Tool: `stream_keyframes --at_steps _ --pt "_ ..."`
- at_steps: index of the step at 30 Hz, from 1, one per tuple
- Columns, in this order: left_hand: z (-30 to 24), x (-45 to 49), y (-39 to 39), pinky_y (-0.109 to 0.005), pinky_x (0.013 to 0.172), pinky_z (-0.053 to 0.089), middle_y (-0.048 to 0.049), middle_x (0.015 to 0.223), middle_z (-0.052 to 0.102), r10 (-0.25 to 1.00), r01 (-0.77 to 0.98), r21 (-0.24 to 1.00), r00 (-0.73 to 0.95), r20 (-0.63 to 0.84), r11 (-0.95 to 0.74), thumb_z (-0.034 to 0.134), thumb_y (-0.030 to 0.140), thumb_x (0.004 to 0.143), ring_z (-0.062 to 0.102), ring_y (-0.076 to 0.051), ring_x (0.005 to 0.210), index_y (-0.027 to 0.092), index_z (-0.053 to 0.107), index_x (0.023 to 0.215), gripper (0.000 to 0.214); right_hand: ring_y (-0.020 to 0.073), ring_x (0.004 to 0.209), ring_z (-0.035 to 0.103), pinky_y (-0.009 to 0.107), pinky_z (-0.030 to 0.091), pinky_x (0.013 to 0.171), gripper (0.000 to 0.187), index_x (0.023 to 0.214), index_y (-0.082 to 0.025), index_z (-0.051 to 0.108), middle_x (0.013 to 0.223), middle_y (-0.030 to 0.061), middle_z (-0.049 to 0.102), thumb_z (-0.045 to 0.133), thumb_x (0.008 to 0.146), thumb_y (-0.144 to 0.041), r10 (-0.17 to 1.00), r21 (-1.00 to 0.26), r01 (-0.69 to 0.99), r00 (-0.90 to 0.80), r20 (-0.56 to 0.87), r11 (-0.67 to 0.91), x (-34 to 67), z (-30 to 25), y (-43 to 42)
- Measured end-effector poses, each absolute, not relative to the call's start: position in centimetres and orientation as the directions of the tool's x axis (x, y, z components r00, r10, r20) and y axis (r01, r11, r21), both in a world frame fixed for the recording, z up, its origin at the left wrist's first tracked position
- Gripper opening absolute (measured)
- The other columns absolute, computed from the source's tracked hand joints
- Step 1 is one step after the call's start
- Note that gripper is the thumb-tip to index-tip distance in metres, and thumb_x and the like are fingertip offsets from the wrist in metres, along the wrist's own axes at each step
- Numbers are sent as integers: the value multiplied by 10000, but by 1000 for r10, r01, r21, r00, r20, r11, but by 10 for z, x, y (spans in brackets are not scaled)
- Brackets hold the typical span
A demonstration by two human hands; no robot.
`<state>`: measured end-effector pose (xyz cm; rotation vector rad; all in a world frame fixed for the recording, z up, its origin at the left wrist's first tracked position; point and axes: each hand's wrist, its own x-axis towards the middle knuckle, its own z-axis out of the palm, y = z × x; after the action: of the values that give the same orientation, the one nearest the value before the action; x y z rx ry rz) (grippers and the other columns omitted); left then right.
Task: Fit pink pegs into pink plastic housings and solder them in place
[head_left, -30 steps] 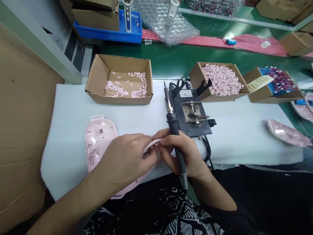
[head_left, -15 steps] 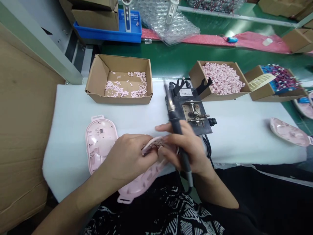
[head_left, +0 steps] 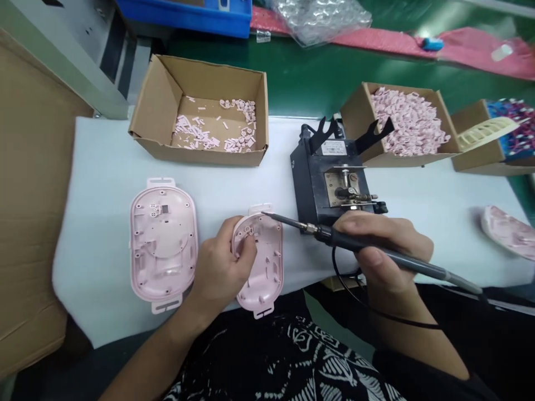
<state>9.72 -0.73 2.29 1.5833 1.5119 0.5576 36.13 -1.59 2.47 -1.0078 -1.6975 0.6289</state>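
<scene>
Two hands work by the soldering station [head_left: 330, 184]: the left hand [head_left: 219, 267] grips a pink plastic housing [head_left: 267, 278] steady for the soldering iron [head_left: 422, 266] clenched in the right hand [head_left: 384, 250].

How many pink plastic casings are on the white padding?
3. One casing lies left on the white padding; a second sits under the left hand; a third lies at the right edge. More may be out of view.

Pink shell [head_left: 267, 284], soldering iron [head_left: 296, 224] apparently at rim
</scene>
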Motion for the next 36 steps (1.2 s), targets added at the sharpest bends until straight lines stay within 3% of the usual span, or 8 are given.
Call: stream_keyframes --at_steps 3,6,11,16,27,36 --pt "18 95 -4 -288 550 458 21 713 672 967 567 819 150 -206 86 572 346 933 586 -126 570 206 637 1134 254 202 673 704 328 599 532 247 1085 -176 754 787 57 720 654 860 -187 760 -725 228 -211 614 650 353 27 -10" --pt "14 94 -3 -280 524 462 14 753 704 960 559 823 163 -228 100 592 372 936 626 -137 597 218 638 1161 277 169 565 667 275 574 467 210 1017 -135 757 674 36 683 716 813 -111 699 -658 236 -241 673 715 345 28 -4" --pt "10 93 -2 -251 485 454 23 775 722 965 544 837 181 -189 62 611 389 937 652 -134 611 254 654 1150 255 164 554 665 264 572 462 103 894 -100 750 648 39 679 703 807 -72 715 -661 276 -210 667 698 340 29 -6" --pt "8 94 -2 -221 472 446 39 763 711 980 587 809 157 -121 6 642 338 908 635 -114 589 269 655 1089 194 159 573 676 261 587 461 136 910 -121 756 697 31 714 709 795 -65 755 -692 306 -192 628 654 341 28 -8" --pt "7 95 -2 -202 433 407 54 707 662 981 602 799 148 -125 11 648 336 895 594 -99 551 259 601 979 123 171 547 671 283 575 440 125 869 -159 756 642 14 679 676 821 -75 783 -696 368 -185 594 616 336 37 -10" --pt "7 95 -2 -212 459 434 49 744 676 978 608 794 164 -128 2 650 328 893 616 -106 584 257 598 984 126 165 598 697 255 583 520 61 856 -75 742 636 52 678 710 808 -55 777 -700 341 -237 583 628 337 39 -8"
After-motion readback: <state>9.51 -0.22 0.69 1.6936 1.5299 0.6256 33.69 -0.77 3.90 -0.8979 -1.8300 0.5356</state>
